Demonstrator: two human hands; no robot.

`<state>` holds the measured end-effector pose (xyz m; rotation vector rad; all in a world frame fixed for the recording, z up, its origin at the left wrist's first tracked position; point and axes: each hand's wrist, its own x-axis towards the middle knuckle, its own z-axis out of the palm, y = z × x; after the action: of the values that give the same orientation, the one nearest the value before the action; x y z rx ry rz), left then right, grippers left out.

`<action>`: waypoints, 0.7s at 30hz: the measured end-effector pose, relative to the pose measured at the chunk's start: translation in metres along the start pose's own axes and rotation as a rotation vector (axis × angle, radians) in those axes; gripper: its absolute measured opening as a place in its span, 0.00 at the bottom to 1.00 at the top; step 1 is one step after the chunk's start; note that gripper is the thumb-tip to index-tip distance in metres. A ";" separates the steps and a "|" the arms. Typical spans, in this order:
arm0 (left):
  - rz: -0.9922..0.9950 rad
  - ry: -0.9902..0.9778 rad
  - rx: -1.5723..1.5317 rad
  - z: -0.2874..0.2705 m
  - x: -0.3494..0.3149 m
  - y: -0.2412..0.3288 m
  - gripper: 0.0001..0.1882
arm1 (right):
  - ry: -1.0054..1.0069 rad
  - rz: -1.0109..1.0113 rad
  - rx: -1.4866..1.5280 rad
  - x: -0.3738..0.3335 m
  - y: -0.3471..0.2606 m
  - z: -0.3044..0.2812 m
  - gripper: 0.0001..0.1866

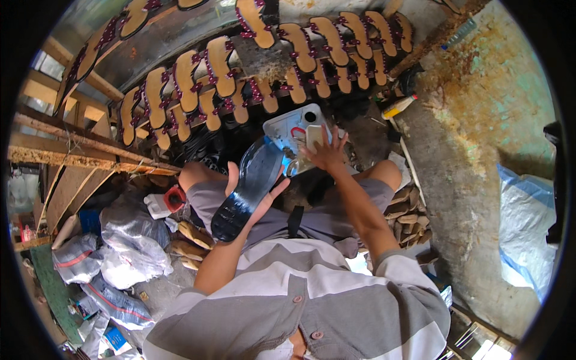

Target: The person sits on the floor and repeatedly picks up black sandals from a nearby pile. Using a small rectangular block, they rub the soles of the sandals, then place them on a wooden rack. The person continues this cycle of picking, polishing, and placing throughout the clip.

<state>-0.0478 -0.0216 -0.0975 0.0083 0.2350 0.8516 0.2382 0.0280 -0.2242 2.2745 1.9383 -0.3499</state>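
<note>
My left hand [261, 207] cradles a shiny black shoe sole [246, 191], with the thumb at one edge and the fingers at the other. The sole is tilted, and its ridged end points toward me. To its right, my right hand [329, 155] reaches over a small white and blue work stand [278, 123] between my knees. Its fingers are spread over a pale rectangular block [311, 135]; whether they grip it is hard to tell. A small red loop-shaped thing [297, 131] lies beside the block.
Sandals with tan insoles and dark red straps [221, 66] line racks ahead. A yellow bottle [399, 108] lies by the wall at right. Wooden shoe lasts [411, 216] are piled beside my right leg. Plastic bags [132, 234] and a red-white container [165, 203] are at left.
</note>
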 end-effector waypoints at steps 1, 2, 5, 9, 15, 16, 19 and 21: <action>0.040 0.013 0.047 0.003 0.003 0.001 0.43 | -0.066 0.014 -0.032 -0.003 0.001 0.009 0.46; 0.101 0.042 0.099 0.005 0.007 0.004 0.42 | 0.108 0.010 0.093 -0.009 0.002 0.016 0.46; 0.164 -0.065 0.073 0.013 0.011 0.006 0.30 | 0.255 0.077 0.300 -0.039 0.002 0.023 0.42; 0.078 -0.135 -0.036 0.029 0.014 0.002 0.31 | -0.034 0.109 1.043 -0.041 0.005 -0.025 0.33; 0.000 -0.012 -0.102 0.060 0.007 -0.011 0.34 | 0.073 -0.370 1.998 -0.056 -0.036 -0.116 0.31; -0.016 -0.031 -0.090 0.064 0.005 -0.013 0.35 | 0.071 -0.507 1.895 -0.059 -0.046 -0.128 0.30; -0.026 -0.042 -0.055 0.075 -0.002 -0.013 0.36 | 0.505 -0.535 1.479 -0.069 -0.064 -0.152 0.30; 0.009 -0.048 -0.062 0.080 -0.006 -0.011 0.36 | 0.814 -0.574 1.299 -0.068 -0.067 -0.162 0.30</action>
<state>-0.0268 -0.0265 -0.0190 -0.0277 0.1636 0.8661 0.1762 0.0143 -0.0470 2.6082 3.5616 -1.1775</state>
